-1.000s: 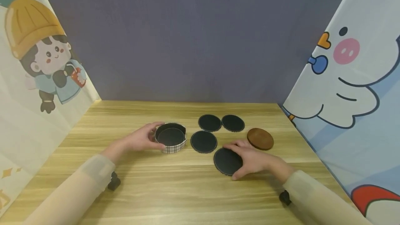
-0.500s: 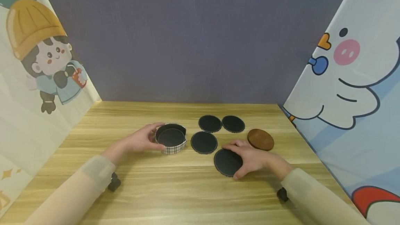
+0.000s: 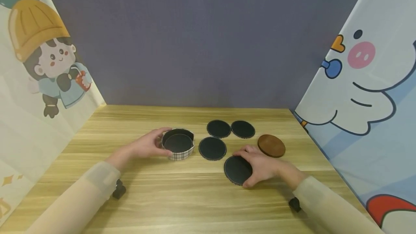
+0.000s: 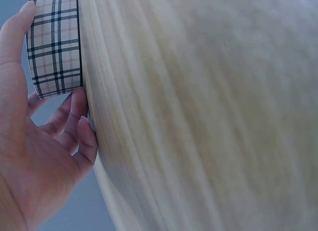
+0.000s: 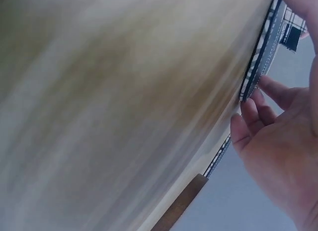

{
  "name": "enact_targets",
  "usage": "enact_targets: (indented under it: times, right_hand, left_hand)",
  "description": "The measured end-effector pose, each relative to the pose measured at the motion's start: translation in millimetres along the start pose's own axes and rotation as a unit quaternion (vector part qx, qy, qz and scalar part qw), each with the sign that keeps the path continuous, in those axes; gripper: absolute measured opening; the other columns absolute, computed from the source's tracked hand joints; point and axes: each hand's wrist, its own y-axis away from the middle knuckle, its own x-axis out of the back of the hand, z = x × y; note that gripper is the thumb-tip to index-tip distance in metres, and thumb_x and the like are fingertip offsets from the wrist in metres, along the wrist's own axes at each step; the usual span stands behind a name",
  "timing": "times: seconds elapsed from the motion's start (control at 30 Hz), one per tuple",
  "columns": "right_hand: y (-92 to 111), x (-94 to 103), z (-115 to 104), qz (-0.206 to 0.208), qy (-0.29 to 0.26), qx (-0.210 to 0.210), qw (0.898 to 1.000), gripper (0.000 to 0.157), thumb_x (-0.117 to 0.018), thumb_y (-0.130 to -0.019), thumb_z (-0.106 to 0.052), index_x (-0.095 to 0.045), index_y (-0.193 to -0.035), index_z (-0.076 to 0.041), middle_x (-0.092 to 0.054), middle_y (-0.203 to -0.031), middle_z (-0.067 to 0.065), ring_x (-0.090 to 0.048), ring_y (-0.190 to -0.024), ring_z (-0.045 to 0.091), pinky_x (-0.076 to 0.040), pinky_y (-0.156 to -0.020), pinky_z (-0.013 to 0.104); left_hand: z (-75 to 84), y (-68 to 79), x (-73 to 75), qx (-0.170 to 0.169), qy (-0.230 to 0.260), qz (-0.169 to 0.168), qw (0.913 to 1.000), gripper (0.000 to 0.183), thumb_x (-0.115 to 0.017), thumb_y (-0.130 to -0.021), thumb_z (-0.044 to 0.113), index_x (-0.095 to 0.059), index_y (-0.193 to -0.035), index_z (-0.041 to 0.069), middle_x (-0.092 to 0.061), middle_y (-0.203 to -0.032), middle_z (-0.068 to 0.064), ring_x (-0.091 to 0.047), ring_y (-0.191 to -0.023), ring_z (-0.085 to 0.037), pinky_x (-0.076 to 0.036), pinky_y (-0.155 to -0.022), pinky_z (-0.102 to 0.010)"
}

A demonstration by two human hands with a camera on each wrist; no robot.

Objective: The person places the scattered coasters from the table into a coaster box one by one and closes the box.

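Near the middle of the table, my left hand (image 3: 147, 144) grips a round plaid coaster holder (image 3: 181, 155) from its left, thumb at the front and fingers behind. The holder is black inside, with a notch in its right wall. Its checked side (image 4: 55, 47) fills the top left of the left wrist view. To the right, my right hand (image 3: 264, 163) holds a round black coaster (image 3: 236, 170) between thumb and fingers; the palm covers its right edge. The right wrist view shows this coaster (image 5: 258, 54) edge-on, close to the wood.
Behind my right hand lie a black coaster (image 3: 212, 148), a back-left coaster (image 3: 219, 128) and a back-right coaster (image 3: 243, 129), all flat. A brown disc (image 3: 271, 145) lies right of them. Printed cloths flank the wooden table (image 3: 169, 205), and a grey wall (image 3: 201, 39) stands behind.
The coaster in my right hand has shifted very slightly right. My left hand and the holder stay where they were.
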Motion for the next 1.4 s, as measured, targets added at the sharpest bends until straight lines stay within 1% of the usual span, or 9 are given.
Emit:
enact_targets:
  times: [0.07, 0.23, 0.5, 0.73, 0.87, 1.03, 1.23, 1.4]
  right_hand:
    - [0.5, -1.0, -0.6, 0.006, 0.009, 0.004, 1.000, 0.109, -0.099, -0.066, -0.050, -0.054, -0.158, -0.014, -0.050, -0.149, 0.006, -0.048, -0.130, 0.022, -0.051, -0.106, 0.044]
    - [3.6, -1.0, -2.2, 0.012, 0.012, 0.005, 1.000, 0.109, -0.099, -0.065, -0.048, -0.054, -0.157, -0.012, -0.050, -0.148, 0.006, -0.049, -0.129, 0.021, -0.053, -0.106, 0.042]
    - [4.3, -4.6, 0.8, 0.022, 0.019, 0.015, 0.999, 0.109, -0.098, -0.065, -0.049, -0.052, -0.158, -0.015, -0.050, -0.151, 0.005, -0.049, -0.131, 0.020, -0.053, -0.106, 0.042]
    - [6.1, -3.2, -1.3, 0.030, 0.003, 0.022, 0.999, 0.108, -0.096, -0.066, -0.048, -0.053, -0.159, -0.016, -0.049, -0.152, 0.008, -0.047, -0.131, 0.023, -0.052, -0.103, 0.043]
    - [5.5, -2.1, -4.1, 0.047, 0.002, 0.021, 0.999, 0.107, -0.094, -0.067, -0.048, -0.052, -0.160, -0.015, -0.049, -0.153, 0.008, -0.046, -0.134, 0.025, -0.050, -0.105, 0.046]
    - [2.9, 0.4, -9.4, 0.079, 0.006, 0.024, 0.997, 0.106, -0.093, -0.068, -0.046, -0.052, -0.161, -0.015, -0.049, -0.152, 0.007, -0.045, -0.135, 0.028, -0.049, -0.105, 0.050]
    - [-2.9, 3.5, -14.1, 0.103, -0.002, 0.026, 0.994, 0.104, -0.092, -0.070, -0.046, -0.052, -0.161, -0.015, -0.047, -0.148, 0.004, -0.043, -0.132, 0.027, -0.049, -0.101, 0.046]
    - [-10.2, 6.3, -17.6, 0.112, -0.011, 0.029, 0.993, 0.105, -0.093, -0.070, -0.044, -0.052, -0.162, -0.015, -0.047, -0.146, 0.005, -0.042, -0.130, 0.025, -0.043, -0.099, 0.044]
  left_hand:
    - [0.9, 0.7, -0.1, 0.002, -0.001, 0.000, 1.0000, 0.111, -0.096, -0.087, 0.029, -0.028, -0.172, 0.006, -0.058, -0.144, -0.032, -0.074, -0.118, -0.036, -0.063, -0.106, -0.050]
    - [2.7, 2.3, 0.6, 0.004, 0.000, -0.001, 1.0000, 0.112, -0.096, -0.086, 0.030, -0.028, -0.172, 0.007, -0.058, -0.145, -0.032, -0.074, -0.118, -0.034, -0.063, -0.107, -0.051]
    - [3.0, 3.1, 0.5, 0.002, 0.009, -0.003, 0.9999, 0.113, -0.096, -0.086, 0.030, -0.027, -0.172, 0.007, -0.057, -0.148, -0.033, -0.073, -0.121, -0.038, -0.062, -0.108, -0.052]
    - [3.0, 3.0, 0.4, 0.002, 0.008, -0.003, 1.0000, 0.112, -0.096, -0.086, 0.029, -0.028, -0.172, 0.007, -0.057, -0.147, -0.033, -0.074, -0.117, -0.034, -0.064, -0.106, -0.050]
    - [3.5, 3.1, 0.5, 0.003, 0.008, -0.002, 1.0000, 0.112, -0.096, -0.086, 0.028, -0.028, -0.172, 0.006, -0.057, -0.147, -0.033, -0.075, -0.116, -0.033, -0.064, -0.105, -0.049]
    - [3.4, 2.3, 0.2, 0.000, 0.010, -0.002, 0.9999, 0.111, -0.096, -0.087, 0.027, -0.027, -0.172, 0.006, -0.058, -0.145, -0.033, -0.075, -0.117, -0.035, -0.064, -0.105, -0.049]
    - [2.7, 2.1, 0.2, 0.002, 0.012, -0.002, 0.9999, 0.112, -0.096, -0.086, 0.028, -0.028, -0.172, 0.006, -0.057, -0.146, -0.033, -0.074, -0.120, -0.037, -0.063, -0.107, -0.051]
    - [2.7, 2.0, -0.1, 0.001, 0.009, -0.003, 1.0000, 0.111, -0.096, -0.087, 0.029, -0.028, -0.172, 0.007, -0.057, -0.147, -0.033, -0.074, -0.119, -0.036, -0.063, -0.107, -0.051]
